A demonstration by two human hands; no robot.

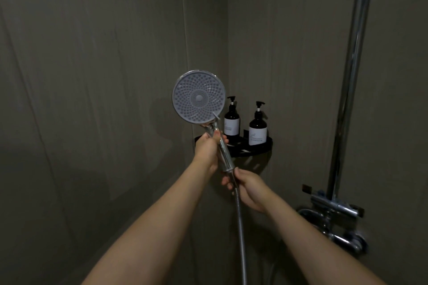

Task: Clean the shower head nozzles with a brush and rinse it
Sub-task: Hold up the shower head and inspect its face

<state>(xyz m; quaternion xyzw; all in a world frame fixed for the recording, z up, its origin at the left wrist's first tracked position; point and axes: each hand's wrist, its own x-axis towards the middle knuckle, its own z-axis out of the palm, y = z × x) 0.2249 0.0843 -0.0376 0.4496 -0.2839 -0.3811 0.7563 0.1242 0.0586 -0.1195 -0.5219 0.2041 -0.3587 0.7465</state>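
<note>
A round chrome shower head [198,97] with a grey nozzle face points toward me, held upright in front of the corner. My left hand [208,149] grips its chrome handle just below the head. My right hand [249,188] pinches the lower end of the handle, where the metal hose [240,227] joins and hangs down. No brush is in view.
A black corner shelf [266,146] carries two dark pump bottles [231,120] [257,126] just behind the shower head. A chrome riser pipe [352,76] and the mixer valve [335,215] stand on the right wall. Grey tiled walls surround the space.
</note>
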